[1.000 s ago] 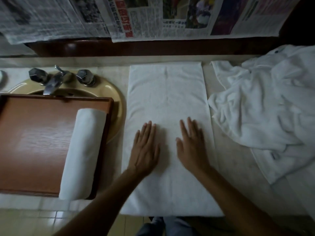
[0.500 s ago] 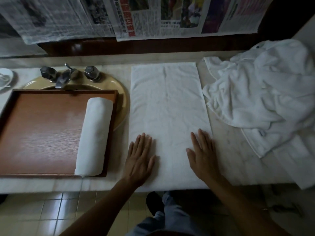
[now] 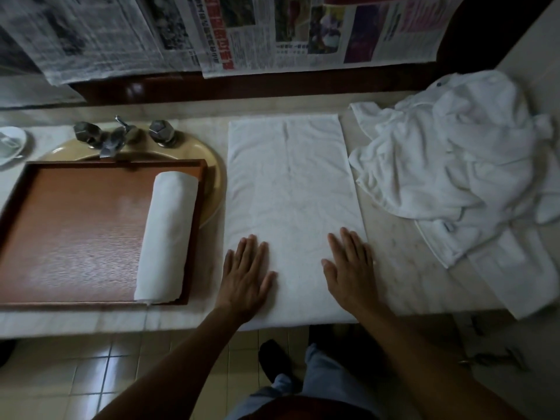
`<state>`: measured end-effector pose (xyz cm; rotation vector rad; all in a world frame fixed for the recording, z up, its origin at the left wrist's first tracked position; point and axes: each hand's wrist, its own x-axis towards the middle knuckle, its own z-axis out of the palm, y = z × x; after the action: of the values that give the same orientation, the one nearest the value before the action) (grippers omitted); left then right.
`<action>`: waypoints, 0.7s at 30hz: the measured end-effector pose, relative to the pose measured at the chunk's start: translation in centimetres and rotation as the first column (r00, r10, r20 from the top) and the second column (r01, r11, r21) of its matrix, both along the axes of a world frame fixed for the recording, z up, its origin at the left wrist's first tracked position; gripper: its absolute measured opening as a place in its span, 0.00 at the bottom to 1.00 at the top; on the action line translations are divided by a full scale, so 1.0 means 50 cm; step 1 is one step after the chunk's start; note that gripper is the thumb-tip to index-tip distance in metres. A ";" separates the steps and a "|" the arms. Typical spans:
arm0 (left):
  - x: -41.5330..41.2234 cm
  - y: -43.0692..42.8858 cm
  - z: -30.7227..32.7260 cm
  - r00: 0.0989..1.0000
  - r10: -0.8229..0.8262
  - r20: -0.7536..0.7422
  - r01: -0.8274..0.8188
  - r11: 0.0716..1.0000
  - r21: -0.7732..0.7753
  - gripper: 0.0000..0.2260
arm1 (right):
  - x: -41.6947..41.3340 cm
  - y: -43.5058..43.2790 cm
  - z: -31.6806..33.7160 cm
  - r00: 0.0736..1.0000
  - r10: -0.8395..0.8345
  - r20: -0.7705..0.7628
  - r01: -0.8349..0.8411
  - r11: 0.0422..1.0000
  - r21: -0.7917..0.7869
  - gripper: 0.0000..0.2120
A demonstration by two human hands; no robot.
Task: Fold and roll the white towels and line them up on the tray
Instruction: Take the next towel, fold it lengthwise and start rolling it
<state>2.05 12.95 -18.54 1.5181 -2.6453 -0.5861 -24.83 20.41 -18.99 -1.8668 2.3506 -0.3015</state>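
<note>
A white towel (image 3: 291, 189) folded into a long strip lies flat on the marble counter, running from the back wall to the front edge. My left hand (image 3: 245, 274) presses flat on its near left corner, fingers straight. My right hand (image 3: 350, 268) presses flat on its near right edge, fingers spread. One rolled white towel (image 3: 166, 234) lies along the right side of the brown wooden tray (image 3: 75, 231), which sits over the sink at the left.
A heap of loose white towels (image 3: 454, 165) covers the counter at the right and hangs over its edge. A metal tap (image 3: 116, 137) stands behind the tray on the beige basin (image 3: 216, 174). A white dish (image 3: 9, 144) is at far left. Newspapers (image 3: 257, 31) hang on the wall.
Both hands have slid toward me and apart, from the towel's middle to its near corners. The view has shifted back, showing the counter edge and floor.
</note>
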 end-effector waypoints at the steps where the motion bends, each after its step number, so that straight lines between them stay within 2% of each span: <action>1: -0.006 -0.003 0.006 1.000 0.019 -0.003 -0.019 1.000 0.012 0.34 | -0.003 -0.004 0.003 1.000 -0.001 0.013 0.001 1.000 0.011 0.29; 5: -0.080 -0.037 0.046 0.990 0.114 -0.079 -0.118 0.992 -0.045 0.28 | -0.044 -0.061 0.030 0.996 -0.019 0.085 0.017 1.000 0.016 0.25; 10: -0.254 -0.069 0.076 0.978 0.126 -0.167 -0.141 0.986 -0.086 0.19 | -0.142 -0.222 0.087 0.979 0.046 0.198 -0.028 0.995 -0.092 0.20; 16: -0.426 -0.064 0.071 0.961 0.188 -0.205 -0.197 0.980 -0.022 0.20 | -0.258 -0.490 0.139 0.954 0.018 0.301 0.011 0.995 -0.097 0.19; 21: -0.498 -0.050 0.053 0.976 0.166 -0.143 -0.163 0.986 0.027 0.23 | -0.330 -0.665 0.122 0.972 -0.037 0.234 0.036 0.999 0.007 0.17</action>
<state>-22.84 10.44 -15.91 1.6118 -2.3858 -0.6774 -41.33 -12.81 -12.89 -1.6841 2.2267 -0.4927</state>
